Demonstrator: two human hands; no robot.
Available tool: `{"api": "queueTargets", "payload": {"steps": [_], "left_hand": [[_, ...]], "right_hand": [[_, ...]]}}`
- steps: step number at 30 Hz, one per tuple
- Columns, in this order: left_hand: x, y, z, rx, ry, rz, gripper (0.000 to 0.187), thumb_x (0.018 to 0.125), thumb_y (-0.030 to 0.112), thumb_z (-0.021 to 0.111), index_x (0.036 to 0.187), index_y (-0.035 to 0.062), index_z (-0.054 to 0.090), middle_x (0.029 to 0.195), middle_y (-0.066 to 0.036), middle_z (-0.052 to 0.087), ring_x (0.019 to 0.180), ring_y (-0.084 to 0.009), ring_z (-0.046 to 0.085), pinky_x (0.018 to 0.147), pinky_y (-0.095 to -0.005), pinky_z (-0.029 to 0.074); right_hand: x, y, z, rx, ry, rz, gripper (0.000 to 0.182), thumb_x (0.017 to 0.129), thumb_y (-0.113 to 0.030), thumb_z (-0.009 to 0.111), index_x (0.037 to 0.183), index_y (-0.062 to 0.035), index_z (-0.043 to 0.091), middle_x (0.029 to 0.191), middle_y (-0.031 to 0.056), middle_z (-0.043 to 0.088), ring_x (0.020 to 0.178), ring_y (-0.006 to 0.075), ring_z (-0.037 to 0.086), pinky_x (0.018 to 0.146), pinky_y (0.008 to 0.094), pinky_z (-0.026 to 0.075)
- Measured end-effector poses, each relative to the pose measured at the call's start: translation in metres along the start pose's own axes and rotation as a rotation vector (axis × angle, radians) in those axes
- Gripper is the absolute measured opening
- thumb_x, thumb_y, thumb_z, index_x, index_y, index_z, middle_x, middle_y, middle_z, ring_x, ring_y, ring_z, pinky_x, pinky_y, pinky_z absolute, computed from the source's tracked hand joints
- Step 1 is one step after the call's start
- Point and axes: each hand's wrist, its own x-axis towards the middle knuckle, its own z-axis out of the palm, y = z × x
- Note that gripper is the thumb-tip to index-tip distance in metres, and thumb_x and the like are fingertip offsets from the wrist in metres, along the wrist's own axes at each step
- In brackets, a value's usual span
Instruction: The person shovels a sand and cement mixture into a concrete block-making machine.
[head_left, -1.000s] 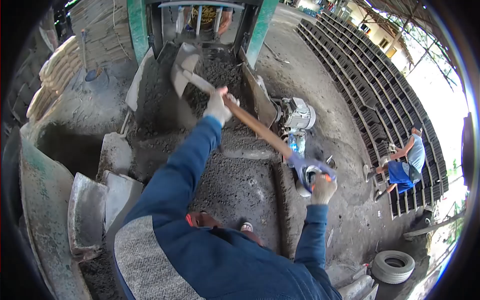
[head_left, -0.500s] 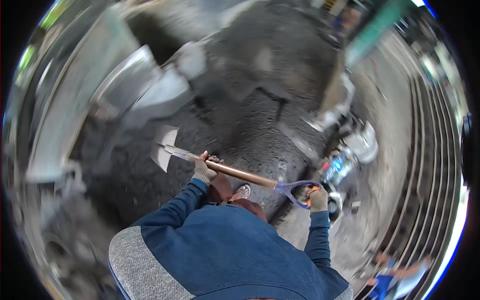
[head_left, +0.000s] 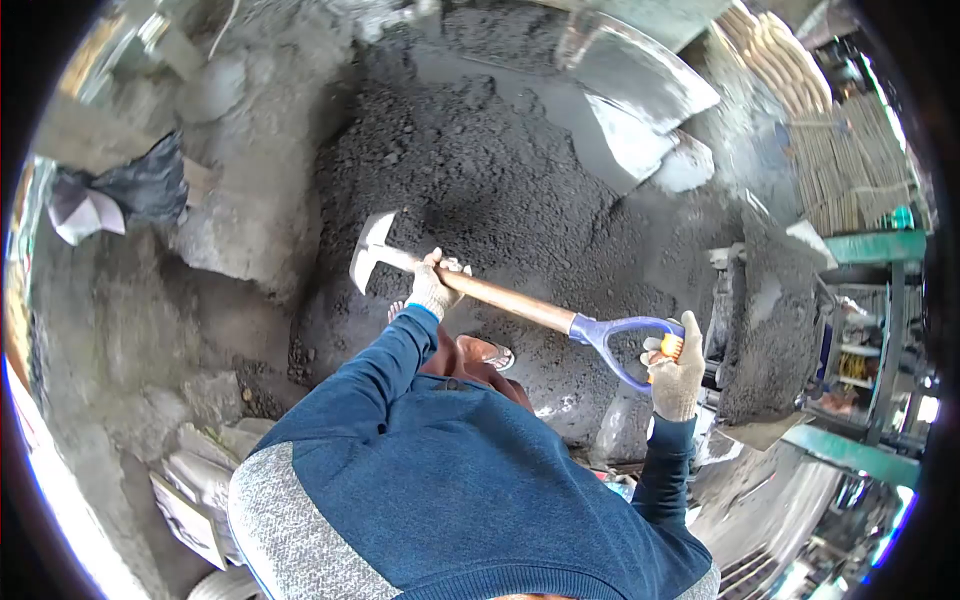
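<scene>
A shovel [head_left: 525, 306] with a wooden shaft, a blue D-shaped handle and an orange grip lies across the front of my body. My left hand [head_left: 438, 287], in a knitted glove, is wrapped round the shaft near the blade. My right hand [head_left: 677, 382], also gloved, is closed on the orange grip, one digit pointing up alongside it. The pale metal blade [head_left: 372, 250] is at the left, over a heap of dark, damp, gritty material [head_left: 450, 165]. No load is visible on the blade.
Pale metal sheets [head_left: 645, 85] stand at the heap's far right side. A rough grey block [head_left: 245, 210] and a black plastic bag [head_left: 150, 180] are on the left. Farther right, green beams [head_left: 875, 247] frame racks beside stacked slats [head_left: 845, 165]. My sandalled foot [head_left: 487, 352] is below the shovel.
My view has swung left, so the metal sheets have shifted from upper left to upper right and the dark heap lies ahead. Both hands keep their hold on the shovel.
</scene>
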Motion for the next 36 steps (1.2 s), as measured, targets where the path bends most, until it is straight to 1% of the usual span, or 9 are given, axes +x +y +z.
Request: {"api": "queueTargets", "payload": {"steps": [4, 9, 13, 15, 19, 24, 27, 31, 36], "left_hand": [[0.001, 0.053, 0.028, 0.0, -0.109, 0.013, 0.024, 0.087, 0.021, 0.063, 0.069, 0.0119, 0.05, 0.057, -0.006, 0.05, 0.052, -0.0265, 0.05, 0.066, -0.0487, 0.051], [-0.015, 0.08, 0.081, 0.12, -0.229, -0.069, 0.019, 0.09, 0.022, 0.064, 0.08, 0.0126, 0.051, 0.064, -0.006, 0.052, 0.056, -0.026, 0.054, 0.067, -0.0505, 0.052], [0.014, 0.103, 0.083, 0.276, -0.252, -0.005, 0.018, 0.093, 0.023, 0.063, 0.086, 0.0124, 0.05, 0.066, -0.006, 0.051, 0.058, -0.0273, 0.054, 0.06, -0.0499, 0.052], [0.032, 0.116, 0.063, 0.373, -0.155, 0.038, 0.019, 0.095, 0.025, 0.061, 0.088, 0.0121, 0.05, 0.068, -0.007, 0.051, 0.057, -0.0271, 0.054, 0.058, -0.0496, 0.052], [0.022, 0.082, -0.022, 0.423, -0.119, -0.065, 0.018, 0.097, 0.027, 0.053, 0.088, 0.0122, 0.05, 0.06, -0.008, 0.047, 0.048, -0.0263, 0.049, 0.049, -0.0506, 0.048], [-0.02, 0.036, -0.067, 0.375, 0.115, -0.074, 0.011, 0.093, 0.02, 0.055, 0.088, 0.0102, 0.053, 0.063, -0.008, 0.048, 0.05, -0.027, 0.051, 0.054, -0.0505, 0.052], [-0.019, 0.042, -0.058, 0.344, 0.028, -0.053, 0.017, 0.088, 0.017, 0.064, 0.079, 0.0098, 0.051, 0.06, -0.006, 0.048, 0.051, -0.0268, 0.051, 0.054, -0.0497, 0.052], [-0.028, 0.086, -0.002, 0.361, -0.229, 0.012, 0.022, 0.085, 0.017, 0.069, 0.077, 0.0091, 0.05, 0.058, -0.006, 0.049, 0.049, -0.0255, 0.052, 0.056, -0.0497, 0.054], [-0.023, 0.129, 0.063, 0.427, -0.221, 0.072, 0.017, 0.09, 0.017, 0.065, 0.087, 0.0093, 0.05, 0.066, -0.007, 0.05, 0.053, -0.0256, 0.053, 0.054, -0.048, 0.054]], "right_hand": [[-0.03, -0.056, 0.079, 0.362, -0.1, 0.039, 0.078, 0.072, 0.008, 0.052, 0.147, -0.0038, 0.033, 0.101, 0.0107, 0.058, 0.063, 0.0166, 0.061, 0.054, 0.0301, 0.054], [-0.1, -0.055, 0.167, 0.47, 0.134, 0.238, 0.066, 0.082, 0.008, 0.046, 0.144, -0.0062, 0.031, 0.094, 0.0104, 0.058, 0.065, 0.02, 0.061, 0.056, 0.0365, 0.055], [-0.116, 0.016, 0.237, 0.893, 0.093, 0.385, 0.024, 0.088, -0.003, 0.054, 0.111, -0.0056, 0.046, 0.084, 0.0102, 0.054, 0.067, 0.0251, 0.057, 0.063, 0.0418, 0.052], [-0.126, 0.022, 0.261, 0.617, 0.006, 0.59, 0.018, 0.09, -0.005, 0.057, 0.106, -0.0032, 0.049, 0.089, 0.0094, 0.056, 0.07, 0.0228, 0.058, 0.065, 0.039, 0.052], [-0.17, 0.039, 0.204, 0.255, 0.034, 0.431, 0.035, 0.087, -0.004, 0.063, 0.12, -0.0015, 0.053, 0.088, 0.0064, 0.059, 0.071, 0.0191, 0.062, 0.066, 0.0348, 0.056], [-0.187, 0.037, 0.146, 0.463, 0.025, 0.504, 0.059, 0.081, 0.003, 0.065, 0.135, -0.0014, 0.041, 0.094, 0.0123, 0.061, 0.073, 0.0238, 0.065, 0.066, 0.039, 0.058], [-0.187, 0.056, 0.152, 0.43, 0.02, 0.421, 0.06, 0.081, 0.008, 0.062, 0.136, -0.0029, 0.04, 0.092, 0.0127, 0.061, 0.065, 0.0242, 0.065, 0.062, 0.0406, 0.058], [-0.18, 0.095, 0.177, 0.363, -0.063, 0.369, 0.062, 0.081, 0.002, 0.069, 0.137, -0.0037, 0.044, 0.102, 0.0119, 0.066, 0.086, 0.0222, 0.067, 0.077, 0.0366, 0.056], [-0.155, 0.075, 0.228, 0.613, -0.138, 0.353, 0.055, 0.087, 0.0, 0.063, 0.137, -0.0052, 0.039, 0.102, 0.0106, 0.06, 0.085, 0.0245, 0.066, 0.079, 0.0421, 0.058]]}}
